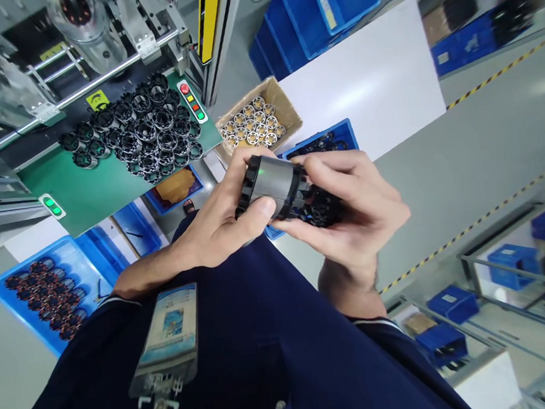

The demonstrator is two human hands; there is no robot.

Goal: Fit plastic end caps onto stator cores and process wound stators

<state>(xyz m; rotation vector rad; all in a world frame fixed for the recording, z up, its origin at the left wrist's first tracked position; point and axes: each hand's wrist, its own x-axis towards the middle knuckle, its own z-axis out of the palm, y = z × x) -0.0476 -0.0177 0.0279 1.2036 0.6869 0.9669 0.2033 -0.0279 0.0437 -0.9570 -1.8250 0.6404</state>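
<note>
A grey metal stator core (273, 180) with black toothed plastic at both ends is held up in front of my body. My left hand (212, 232) is closed round its left side, thumb pressed on the metal face. At the right end, my right hand (358, 203) grips the black plastic end ring (299, 192) between thumb and fingers. I cannot tell whether that ring is fully seated on the core. Behind my hands is a blue bin (351, 135) holding black plastic parts, partly hidden by my right hand.
Several black-ended stator cores (151, 129) crowd the green worktop (55, 179) below a machine (95, 35). A cardboard box (287, 104) holds bare metal cores. Copper-wound stators fill a blue tray (3, 288) at left. Stacked blue bins (295, 24) stand beyond the white board (362, 82).
</note>
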